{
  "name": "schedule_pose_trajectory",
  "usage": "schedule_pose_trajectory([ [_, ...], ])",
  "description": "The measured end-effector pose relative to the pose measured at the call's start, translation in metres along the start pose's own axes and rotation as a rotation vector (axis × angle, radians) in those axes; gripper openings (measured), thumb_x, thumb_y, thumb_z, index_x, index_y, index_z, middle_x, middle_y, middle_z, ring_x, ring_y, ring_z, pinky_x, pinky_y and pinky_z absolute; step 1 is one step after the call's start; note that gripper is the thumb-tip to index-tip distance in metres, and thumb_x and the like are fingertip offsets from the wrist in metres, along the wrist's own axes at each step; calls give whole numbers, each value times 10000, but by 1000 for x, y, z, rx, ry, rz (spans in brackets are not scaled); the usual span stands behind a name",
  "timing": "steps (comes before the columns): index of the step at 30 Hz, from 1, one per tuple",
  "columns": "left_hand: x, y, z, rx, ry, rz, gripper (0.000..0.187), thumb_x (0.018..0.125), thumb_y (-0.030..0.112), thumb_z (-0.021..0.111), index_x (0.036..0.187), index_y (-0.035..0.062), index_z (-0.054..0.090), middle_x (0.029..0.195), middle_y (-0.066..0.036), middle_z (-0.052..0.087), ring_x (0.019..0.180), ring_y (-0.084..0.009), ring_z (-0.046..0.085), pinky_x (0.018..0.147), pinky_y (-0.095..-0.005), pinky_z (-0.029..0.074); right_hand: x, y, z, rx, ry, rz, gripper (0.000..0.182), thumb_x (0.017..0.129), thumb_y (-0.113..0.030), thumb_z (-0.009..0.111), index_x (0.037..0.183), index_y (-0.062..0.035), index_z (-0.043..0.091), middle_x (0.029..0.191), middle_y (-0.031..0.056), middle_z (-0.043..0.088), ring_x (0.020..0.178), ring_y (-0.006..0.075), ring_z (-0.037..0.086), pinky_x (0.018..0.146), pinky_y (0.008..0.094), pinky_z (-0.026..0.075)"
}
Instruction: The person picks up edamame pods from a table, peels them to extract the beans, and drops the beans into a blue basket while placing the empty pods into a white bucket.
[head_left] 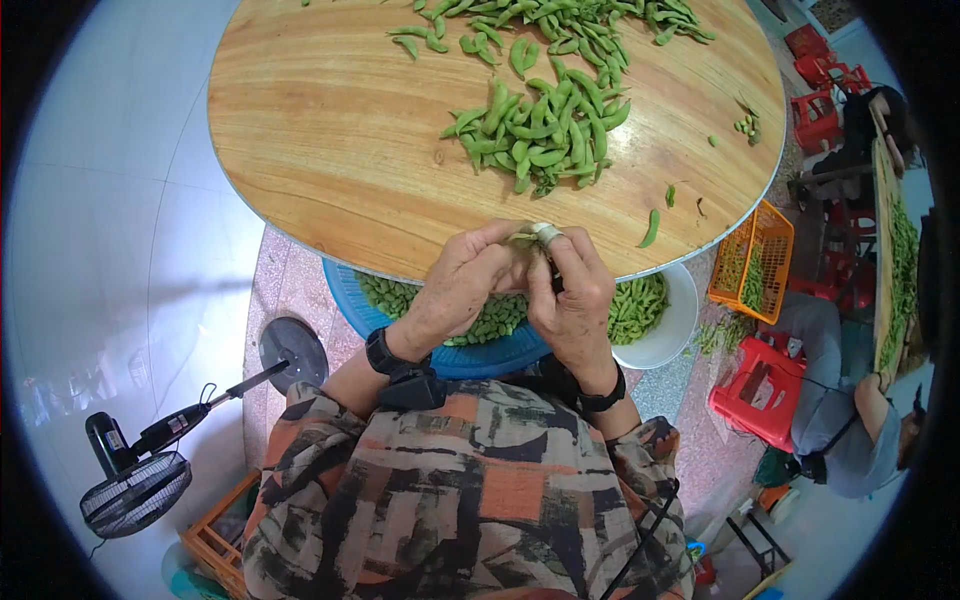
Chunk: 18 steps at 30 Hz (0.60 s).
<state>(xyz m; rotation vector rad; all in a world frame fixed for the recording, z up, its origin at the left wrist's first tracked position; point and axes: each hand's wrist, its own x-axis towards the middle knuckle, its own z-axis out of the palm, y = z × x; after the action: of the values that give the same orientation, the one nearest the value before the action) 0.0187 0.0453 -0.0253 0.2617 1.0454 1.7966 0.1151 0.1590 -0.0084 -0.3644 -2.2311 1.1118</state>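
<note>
Pod (522, 240) at frame center, pinched between both hands at the round wooden surface's (330, 150) near edge. Judged risk: beans popping past blue basin (350, 300) below. Left hand (462, 285) and right hand (572, 295) both curled tight on pod. Pod pile (545, 130) upper center.

A fan (135, 490), orange crate (752, 262) and, seemingly, red stools (757, 390) stand around.
</note>
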Motion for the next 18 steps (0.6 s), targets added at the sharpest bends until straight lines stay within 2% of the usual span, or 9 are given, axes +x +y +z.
schedule_pose_trajectory([
  [4, -1, 6, 3, 52, 10, -43, 310, 989, 99, 526, 1267, -34, 557, 958, -12, 601, 747, -61, 541, 668, -191, 470, -2, -1, -2, 48, 18, 50, 212, 820, 71, 607, 1031, 56, 629, 862, 157, 580, 687, 278, 619, 583, 347, 494],
  [7, -3, 11, 3, 48, -21, -69, 306, 985, 92, 538, 1265, -30, 560, 974, -17, 615, 734, -57, 531, 642, -177, 443, -2, 1, -7, 91, 22, 76, 187, 839, 50, 605, 1023, 46, 635, 819, 127, 579, 657, 227, 602, 562, 304, 468],
  [9, -6, 15, -1, 24, -60, -79, 302, 986, 94, 539, 1262, -26, 564, 982, -20, 621, 728, -55, 526, 627, -169, 427, -3, 6, -13, 318, -104, 293, 168, 851, 32, 602, 1015, 41, 639, 787, 98, 569, 639, 179, 574, 548, 261, 429],
  [10, -5, 17, -6, 44, -75, -111, 272, 981, 108, 545, 1222, -15, 582, 917, 2, 599, 686, -49, 493, 600, -169, 405, -3, 6, -15, 466, -138, 402, 159, 858, 20, 599, 1009, 46, 637, 774, 83, 560, 639, 149, 551, 547, 246, 408],
  [11, -4, 18, -8, 63, -90, -143, 245, 976, 121, 550, 1181, -4, 601, 851, 23, 577, 644, -43, 459, 573, -169, 382, -2, 5, -17, 465, -138, 401, 159, 858, 20, 599, 1009, 46, 637, 774, 83, 560, 639, 149, 551, 547, 246, 408],
  [13, -2, 17, -9, 6, -106, -143, 228, 970, 123, 552, 1156, 3, 608, 846, 20, 576, 652, -47, 460, 567, -172, 365, -1, 1, -19, 471, -198, 420, 167, 846, 26, 602, 1009, 43, 639, 769, 92, 554, 643, 170, 556, 542, 264, 413],
  [14, -2, 17, -9, -50, -122, -142, 212, 963, 124, 553, 1131, 10, 615, 841, 17, 576, 660, -51, 462, 561, -175, 349, 0, -4, -18, 472, -199, 419, 167, 846, 26, 602, 1009, 43, 639, 769, 92, 554, 643, 170, 556, 542, 264, 413],
  [16, -4, 18, 0, -112, -82, -141, 210, 960, 126, 552, 1125, 12, 613, 840, 12, 574, 665, -51, 462, 559, -182, 348, 0, -14, -11, 66, -45, -64, 179, 834, 37, 600, 1008, 40, 641, 763, 100, 545, 630, 184, 550, 537, 269, 411],
  [18, -5, 16, 5, -176, -48, -144, 207, 956, 128, 550, 1118, 13, 610, 839, 8, 572, 669, -52, 462, 557, -189, 348, 3, -11, -13, 112, -60, -18, 190, 824, 46, 601, 1009, 41, 641, 764, 109, 543, 634, 194, 555, 537, 270, 411],
])
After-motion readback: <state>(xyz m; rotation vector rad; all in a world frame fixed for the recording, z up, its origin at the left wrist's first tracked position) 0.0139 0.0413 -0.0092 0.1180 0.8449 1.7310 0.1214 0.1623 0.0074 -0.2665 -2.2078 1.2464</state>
